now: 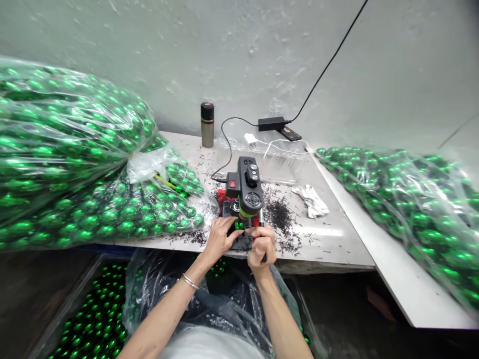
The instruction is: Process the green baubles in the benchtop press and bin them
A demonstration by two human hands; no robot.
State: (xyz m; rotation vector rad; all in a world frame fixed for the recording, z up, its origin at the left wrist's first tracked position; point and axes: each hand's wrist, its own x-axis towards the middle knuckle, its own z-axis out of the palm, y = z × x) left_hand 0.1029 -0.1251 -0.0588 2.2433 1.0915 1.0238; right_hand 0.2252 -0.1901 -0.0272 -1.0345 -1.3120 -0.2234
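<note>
A small black benchtop machine [250,184] with a red switch stands at the front of the table. Beneath its head sits a shiny green ball [238,225]. My left hand [220,238] grips the ball between thumb and fingers from the left. Close on the right side of the ball, my right hand [262,248] is closed, with thumb and forefinger pinched at the machine's lower end. What those fingers hold is too small to make out. Small black pins [277,215] lie heaped and scattered around the machine.
Clear bags of green balls [75,164] crowd the left; another bag [407,209] lies right. White gloves [311,200], a tumbler [207,125], a power adapter [272,123] and a plastic tray [284,167] are on the table. Below, an open bag [168,289] hangs near my lap.
</note>
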